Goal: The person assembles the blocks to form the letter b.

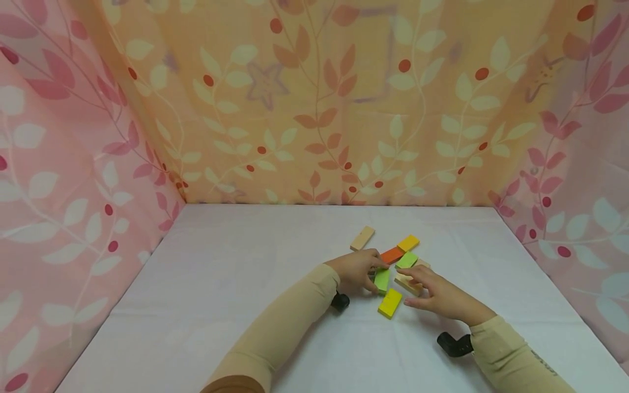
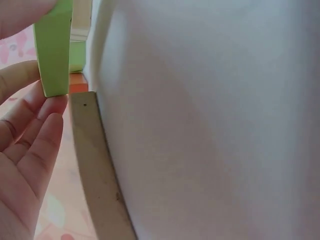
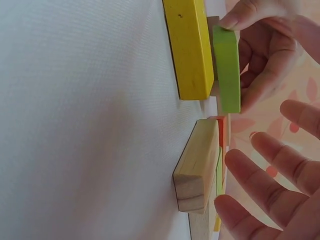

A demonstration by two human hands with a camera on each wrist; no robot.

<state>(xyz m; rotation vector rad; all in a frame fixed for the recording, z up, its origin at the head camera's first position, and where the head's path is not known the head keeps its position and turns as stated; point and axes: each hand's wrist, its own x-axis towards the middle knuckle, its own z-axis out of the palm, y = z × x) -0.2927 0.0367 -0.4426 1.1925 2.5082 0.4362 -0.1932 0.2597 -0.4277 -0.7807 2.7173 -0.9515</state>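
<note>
My left hand [image 1: 356,268] pinches a green wooden block [image 1: 381,280] between thumb and fingers; the left wrist view shows this green block [image 2: 54,55] held up off the cloth. Fingers spread, my right hand [image 1: 439,295] hovers by a plain wood block [image 1: 409,284] and holds nothing. In the right wrist view that plain block [image 3: 195,167] lies on the cloth below the fingertips [image 3: 235,162]. A yellow block [image 1: 390,303] lies between the hands, nearer the person. Beyond them are a second green block [image 1: 407,260], an orange-red block [image 1: 391,255] and a yellow-orange block [image 1: 408,243].
Another plain wood block [image 1: 362,238] lies farther back, beyond the left hand. White cloth covers the table [image 1: 221,262]. Patterned curtains [image 1: 314,109] stand at the back and both sides. A black device [image 1: 454,345] sits at the right wrist, another [image 1: 340,302] at the left.
</note>
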